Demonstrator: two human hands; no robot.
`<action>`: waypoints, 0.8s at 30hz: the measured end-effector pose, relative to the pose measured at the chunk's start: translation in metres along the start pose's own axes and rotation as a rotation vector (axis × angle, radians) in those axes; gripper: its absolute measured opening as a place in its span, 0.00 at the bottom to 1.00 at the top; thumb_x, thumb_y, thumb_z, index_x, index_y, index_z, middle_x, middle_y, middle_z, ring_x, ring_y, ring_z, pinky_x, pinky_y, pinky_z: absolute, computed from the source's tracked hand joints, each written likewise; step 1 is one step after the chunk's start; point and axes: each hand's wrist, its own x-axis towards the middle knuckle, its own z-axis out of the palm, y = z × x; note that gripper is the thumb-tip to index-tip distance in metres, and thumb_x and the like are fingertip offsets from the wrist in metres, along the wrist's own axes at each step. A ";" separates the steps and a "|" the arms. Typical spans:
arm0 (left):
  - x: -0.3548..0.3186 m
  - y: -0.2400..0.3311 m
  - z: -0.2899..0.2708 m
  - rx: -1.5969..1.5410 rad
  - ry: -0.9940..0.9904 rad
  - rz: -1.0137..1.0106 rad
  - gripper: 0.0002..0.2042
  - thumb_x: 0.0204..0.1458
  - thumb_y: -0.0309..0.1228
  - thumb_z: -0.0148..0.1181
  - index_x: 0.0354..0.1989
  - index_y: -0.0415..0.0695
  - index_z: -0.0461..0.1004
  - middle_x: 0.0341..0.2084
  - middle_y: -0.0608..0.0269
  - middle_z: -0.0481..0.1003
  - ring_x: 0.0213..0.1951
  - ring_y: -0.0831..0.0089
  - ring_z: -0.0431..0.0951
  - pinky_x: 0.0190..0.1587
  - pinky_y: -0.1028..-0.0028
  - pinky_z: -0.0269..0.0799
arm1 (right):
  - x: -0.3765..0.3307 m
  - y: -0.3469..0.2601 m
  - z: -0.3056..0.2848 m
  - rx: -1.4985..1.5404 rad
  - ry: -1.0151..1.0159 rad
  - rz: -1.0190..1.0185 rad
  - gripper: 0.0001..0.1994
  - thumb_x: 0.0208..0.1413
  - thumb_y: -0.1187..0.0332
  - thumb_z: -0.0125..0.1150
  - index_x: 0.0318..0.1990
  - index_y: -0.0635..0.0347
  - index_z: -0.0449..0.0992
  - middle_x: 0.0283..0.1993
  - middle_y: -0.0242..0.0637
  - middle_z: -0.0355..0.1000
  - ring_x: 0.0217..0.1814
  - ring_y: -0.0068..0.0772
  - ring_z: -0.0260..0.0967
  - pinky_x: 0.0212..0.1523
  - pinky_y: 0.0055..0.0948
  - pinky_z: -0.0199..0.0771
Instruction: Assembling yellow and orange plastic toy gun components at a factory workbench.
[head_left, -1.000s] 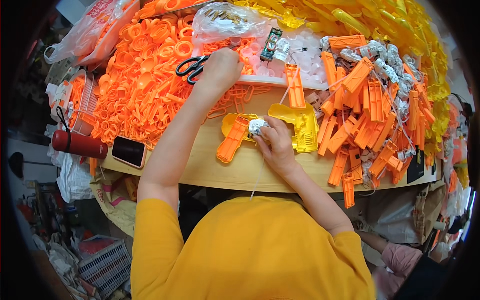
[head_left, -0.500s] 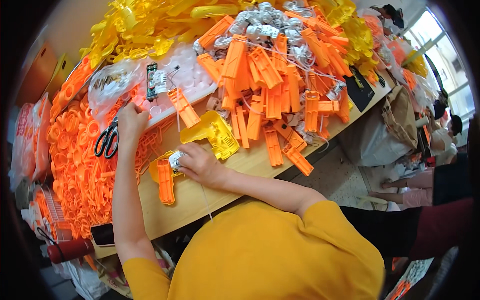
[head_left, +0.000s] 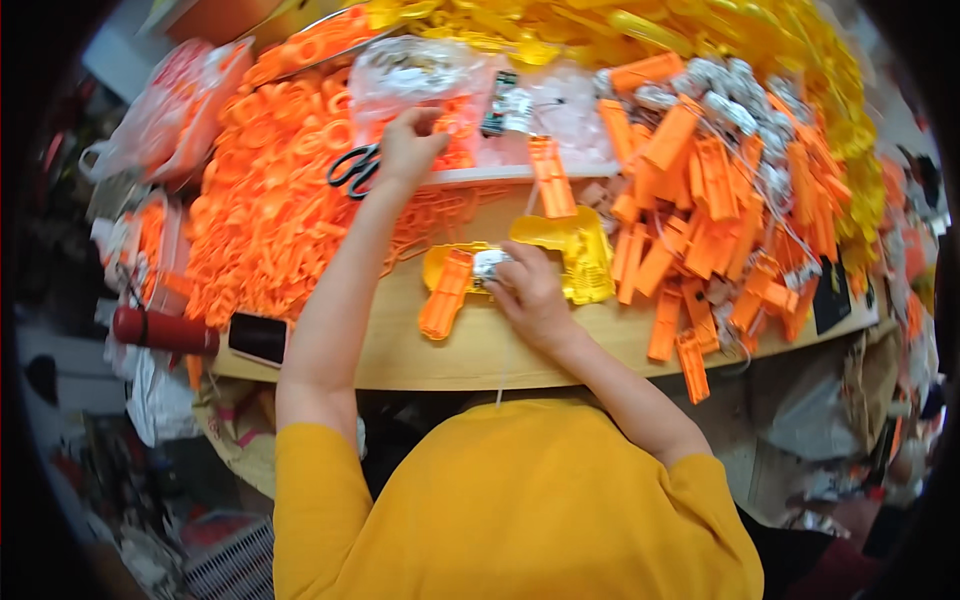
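yellow plastic half-shell, curved [head_left: 433, 262], lies on the pale wooden tabletop [head_left: 440, 368]; taken as landmark. long orange plastic case with raised ribs [head_left: 445, 297] lies over the shell's left end; small white unit [head_left: 486, 264] sits at the shell's right part.

right hand [head_left: 535, 303]: just right of the shell, fingers and thumb bent, partly open, fingertips at the white unit. grip or mere contact: cannot tell.

left hand [head_left: 408, 150]: beyond the shell and to its left, fingers curled; contents cannot be told, fingertips blurred. black-handled scissors [head_left: 370, 153] just beside that hand, on its left.

beyond the shell: shallow whitish tray [head_left: 520, 174], holding small orange pieces and translucent round ones. second yellow plastic shell [head_left: 592, 262]: just right of the landmark shell.

farther right of the shell: tangled pile of long orange plastic cases with white units and cords [head_left: 715, 190]. left of the shell: broad heap of small orange plastic parts [head_left: 270, 170]. farther left and nearer the wearer: red cylindrical bottle [head_left: 165, 331], dark-screened phone [head_left: 258, 338].
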 end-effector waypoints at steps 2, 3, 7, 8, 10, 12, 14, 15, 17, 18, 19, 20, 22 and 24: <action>-0.004 0.006 0.001 -0.060 0.015 -0.053 0.17 0.47 0.21 0.62 0.47 0.35 0.74 0.30 0.64 0.76 0.30 0.78 0.77 0.35 0.78 0.77 | 0.000 -0.002 -0.001 0.037 -0.005 -0.021 0.15 0.43 0.76 0.69 0.38 0.63 0.70 0.50 0.53 0.68 0.49 0.54 0.67 0.49 0.41 0.69; -0.005 0.009 0.001 -0.113 0.022 -0.082 0.17 0.47 0.21 0.62 0.48 0.35 0.74 0.30 0.64 0.76 0.31 0.79 0.77 0.36 0.78 0.77 | 0.000 -0.002 -0.001 0.036 -0.003 -0.022 0.16 0.43 0.77 0.69 0.38 0.63 0.69 0.50 0.53 0.68 0.49 0.54 0.67 0.49 0.41 0.70; -0.004 0.005 -0.002 -0.179 0.017 -0.083 0.16 0.49 0.22 0.62 0.48 0.35 0.74 0.31 0.64 0.76 0.32 0.80 0.76 0.36 0.78 0.78 | 0.002 -0.003 -0.001 0.004 -0.017 -0.034 0.17 0.42 0.77 0.69 0.39 0.63 0.68 0.50 0.53 0.68 0.50 0.54 0.67 0.48 0.40 0.70; -0.005 0.006 -0.001 -0.147 0.024 -0.067 0.16 0.50 0.23 0.62 0.48 0.36 0.73 0.31 0.65 0.76 0.32 0.80 0.77 0.36 0.78 0.77 | 0.001 -0.001 0.001 0.012 -0.016 -0.031 0.17 0.42 0.77 0.69 0.39 0.63 0.68 0.50 0.53 0.68 0.49 0.54 0.67 0.47 0.40 0.70; -0.005 0.007 0.002 -0.115 0.025 -0.051 0.15 0.50 0.23 0.62 0.48 0.36 0.73 0.31 0.65 0.76 0.32 0.80 0.77 0.36 0.78 0.77 | 0.003 0.000 0.001 0.009 -0.011 -0.032 0.17 0.42 0.77 0.69 0.39 0.63 0.69 0.49 0.53 0.68 0.49 0.54 0.68 0.47 0.39 0.71; -0.005 0.007 0.004 -0.100 0.049 -0.045 0.15 0.51 0.23 0.61 0.48 0.36 0.73 0.31 0.66 0.76 0.31 0.82 0.75 0.33 0.80 0.74 | 0.003 0.001 0.001 0.006 -0.006 -0.030 0.17 0.42 0.77 0.69 0.39 0.63 0.69 0.49 0.53 0.68 0.49 0.54 0.68 0.47 0.39 0.71; -0.004 -0.002 0.002 -0.072 0.076 0.003 0.14 0.51 0.24 0.61 0.47 0.36 0.73 0.30 0.67 0.76 0.30 0.83 0.74 0.32 0.81 0.72 | 0.004 -0.001 0.001 0.014 -0.005 -0.035 0.16 0.42 0.77 0.69 0.39 0.63 0.69 0.49 0.53 0.68 0.49 0.53 0.68 0.47 0.40 0.71; -0.003 -0.006 0.001 -0.046 0.102 0.051 0.13 0.51 0.24 0.61 0.46 0.35 0.74 0.29 0.68 0.76 0.29 0.84 0.72 0.31 0.82 0.70 | 0.004 -0.002 0.002 0.016 -0.006 -0.036 0.16 0.42 0.77 0.69 0.39 0.63 0.69 0.49 0.53 0.68 0.49 0.53 0.68 0.47 0.40 0.71; -0.003 -0.001 0.005 -0.012 0.093 0.018 0.13 0.51 0.25 0.62 0.45 0.36 0.75 0.28 0.68 0.76 0.28 0.85 0.71 0.31 0.81 0.68 | 0.002 0.000 0.001 0.018 -0.003 -0.030 0.16 0.43 0.77 0.69 0.39 0.63 0.69 0.49 0.53 0.68 0.49 0.53 0.68 0.47 0.40 0.71; -0.004 0.002 0.006 0.023 0.091 -0.014 0.13 0.51 0.26 0.62 0.44 0.36 0.75 0.27 0.68 0.76 0.27 0.85 0.70 0.30 0.81 0.67 | 0.002 0.001 0.001 0.014 0.000 -0.025 0.16 0.43 0.77 0.69 0.39 0.63 0.69 0.49 0.53 0.68 0.49 0.53 0.68 0.47 0.40 0.71; -0.004 0.005 0.007 0.022 0.086 -0.015 0.13 0.51 0.26 0.62 0.44 0.36 0.75 0.27 0.68 0.76 0.27 0.85 0.70 0.30 0.81 0.67 | 0.002 0.000 0.000 0.006 0.000 -0.025 0.16 0.43 0.77 0.69 0.39 0.63 0.69 0.49 0.53 0.68 0.50 0.54 0.68 0.48 0.40 0.71; -0.005 0.007 0.008 0.059 0.094 -0.015 0.12 0.51 0.27 0.62 0.42 0.36 0.76 0.27 0.68 0.76 0.27 0.85 0.71 0.31 0.81 0.68 | 0.001 0.000 -0.001 -0.002 -0.001 -0.025 0.16 0.43 0.77 0.69 0.39 0.63 0.69 0.50 0.54 0.68 0.50 0.54 0.68 0.48 0.40 0.70; -0.007 0.006 0.008 0.095 0.102 -0.018 0.11 0.50 0.28 0.63 0.40 0.36 0.77 0.27 0.68 0.77 0.27 0.85 0.72 0.32 0.81 0.69 | 0.000 0.000 -0.001 0.005 -0.001 -0.026 0.16 0.43 0.77 0.69 0.39 0.63 0.69 0.50 0.54 0.68 0.50 0.54 0.67 0.49 0.40 0.70; -0.008 -0.002 0.004 0.142 0.092 0.024 0.10 0.49 0.29 0.65 0.37 0.37 0.79 0.29 0.66 0.78 0.30 0.83 0.74 0.35 0.80 0.70 | -0.001 -0.002 0.000 0.016 -0.008 -0.030 0.16 0.43 0.77 0.69 0.39 0.63 0.70 0.50 0.54 0.68 0.50 0.54 0.67 0.49 0.40 0.70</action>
